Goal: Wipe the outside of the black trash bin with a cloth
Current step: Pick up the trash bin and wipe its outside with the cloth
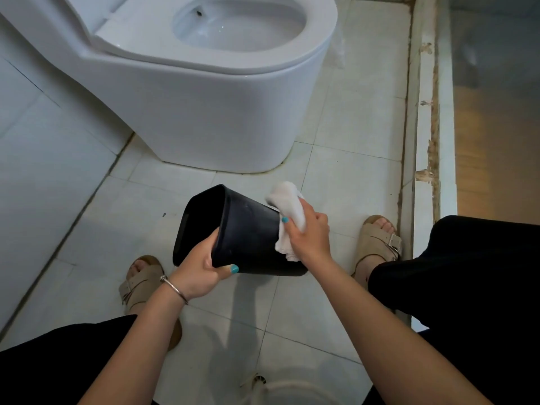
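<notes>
The black trash bin (248, 232) is held tipped on its side above the tiled floor, its open mouth facing left and away from me. My left hand (201, 270) grips the bin's rim at the near edge, thumb on the outside wall. My right hand (309, 232) holds a crumpled white cloth (287, 209) pressed against the bin's outer wall near its base end. Part of the cloth hangs below my palm.
A white toilet (204, 83) with its seat down stands just beyond the bin. A raised white threshold (423, 141) with worn edges runs along the right. My feet in beige sandals (380, 241) flank the bin. A white rounded object (292, 390) sits near the bottom edge.
</notes>
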A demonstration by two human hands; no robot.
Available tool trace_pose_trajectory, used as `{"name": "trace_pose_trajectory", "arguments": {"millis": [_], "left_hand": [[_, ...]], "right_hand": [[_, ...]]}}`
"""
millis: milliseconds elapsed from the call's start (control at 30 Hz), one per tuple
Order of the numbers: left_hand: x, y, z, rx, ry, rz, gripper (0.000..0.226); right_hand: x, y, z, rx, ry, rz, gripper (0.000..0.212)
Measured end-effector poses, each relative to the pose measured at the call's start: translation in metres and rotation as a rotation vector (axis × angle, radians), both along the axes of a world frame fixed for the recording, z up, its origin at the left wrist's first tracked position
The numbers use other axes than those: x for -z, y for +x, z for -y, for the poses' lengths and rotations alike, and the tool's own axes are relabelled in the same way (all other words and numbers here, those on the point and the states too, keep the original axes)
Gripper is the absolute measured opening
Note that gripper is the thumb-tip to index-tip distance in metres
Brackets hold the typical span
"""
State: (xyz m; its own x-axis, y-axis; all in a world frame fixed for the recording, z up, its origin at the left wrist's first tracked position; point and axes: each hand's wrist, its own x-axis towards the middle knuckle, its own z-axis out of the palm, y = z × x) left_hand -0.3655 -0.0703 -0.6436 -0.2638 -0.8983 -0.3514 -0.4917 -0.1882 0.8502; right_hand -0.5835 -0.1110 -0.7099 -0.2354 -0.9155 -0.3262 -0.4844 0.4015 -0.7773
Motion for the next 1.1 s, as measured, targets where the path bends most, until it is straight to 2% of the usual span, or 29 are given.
{"name": "trace_pose_trajectory", "arguments": {"millis": [100,200,467,633,900,1100], "left_hand": [[0.002,0.000,0.003,0.070,0.004,0.082,0.076],[0.003,0.004,0.000,0.057,0.001,0.051,0.073],[0.004,0.008,-0.004,-0.021,0.022,-0.075,0.070],[0.005,0.011,-0.007,-0.084,0.033,-0.079,0.070],[0.007,0.018,-0.014,-0.093,0.051,-0.071,0.068],[0.003,0.027,-0.015,-0.154,0.076,-0.070,0.067]], "right_hand": [[0.012,-0.008,-0.012,0.085,0.105,0.032,0.056],[0.007,0.003,-0.014,0.106,0.118,0.051,0.056],[-0.037,0.055,-0.005,-0.130,-0.162,0.051,0.062],[-0.027,0.049,0.001,-0.164,-0.172,0.064,0.061],[0.021,-0.004,-0.011,0.076,0.042,-0.010,0.057],[0.025,-0.002,-0.007,0.128,0.072,0.032,0.056]]}}
